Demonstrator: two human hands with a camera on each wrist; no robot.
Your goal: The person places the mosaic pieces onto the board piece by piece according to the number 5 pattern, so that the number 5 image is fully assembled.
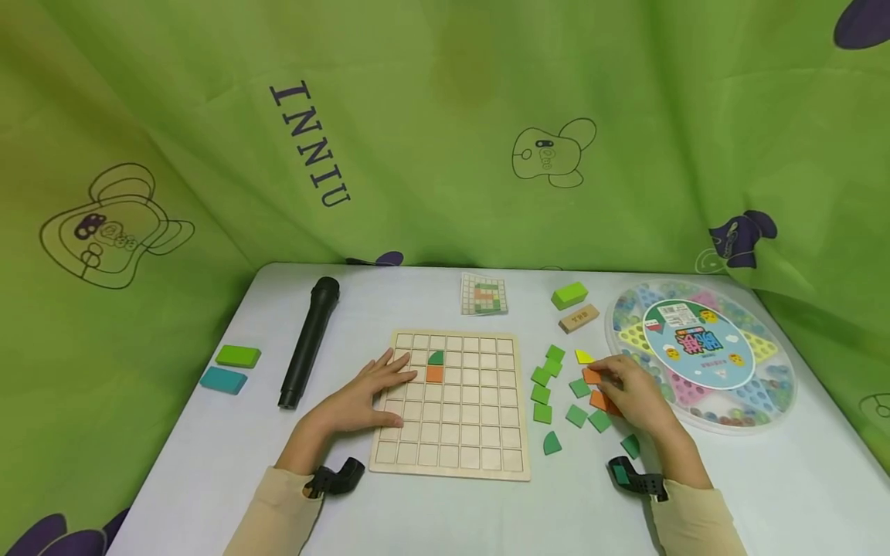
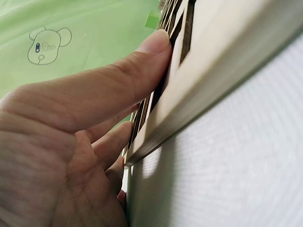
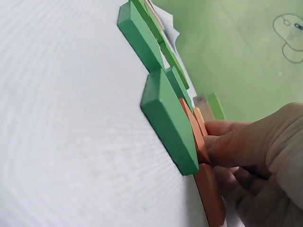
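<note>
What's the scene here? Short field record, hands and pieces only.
left hand: rests flat on the left edge of the wooden grid board
right hand: pinches an orange tile among the loose pieces
on board: green quarter-round piece above an orange square
loose pieces: green tiles, yellow piece, on the table right of the board

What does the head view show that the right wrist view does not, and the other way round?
Only the head view shows the left hand resting flat on the wooden grid board, the black microphone, the pattern card and the round marble game box. Only the right wrist view shows, close up and edge-on, how thick the green tiles are. Both show the right hand pinching an orange tile among the loose tiles on the white table.
</note>
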